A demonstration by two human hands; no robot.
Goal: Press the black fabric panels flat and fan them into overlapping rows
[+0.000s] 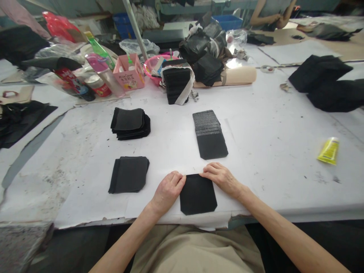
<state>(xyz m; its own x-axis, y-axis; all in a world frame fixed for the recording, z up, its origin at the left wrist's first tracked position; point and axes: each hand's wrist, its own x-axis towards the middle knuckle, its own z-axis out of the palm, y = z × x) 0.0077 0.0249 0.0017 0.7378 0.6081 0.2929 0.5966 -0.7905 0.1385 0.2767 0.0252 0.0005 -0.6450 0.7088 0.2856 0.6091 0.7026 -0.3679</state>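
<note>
My left hand and right hand pinch the far corners of the black sheet, near the surface's front edge; it looks light and bendable, best held there.

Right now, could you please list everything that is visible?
Square sheet: one, black, near middle
Stacks: two, black, left
Fanned pieces: several, grey and black, beyond sheet
Bundle: one, black, far middle
Tube: one, yellow, right
Box: one, pink, far left
Basin: one, pink, beside the box
Bottles: several, mixed colours, left of box
Roll: one, beige, right of bundle
Bins: two, blue, background
Folded material: some, black, far right
Table: one, white, under sheet
Co-worker: at least one, grey top, background
Other clutter: uncounted, mixed colours, far side
Left hand: one, bare, at sheet's far left corner
Right hand: one, bare, at far right corner
</note>
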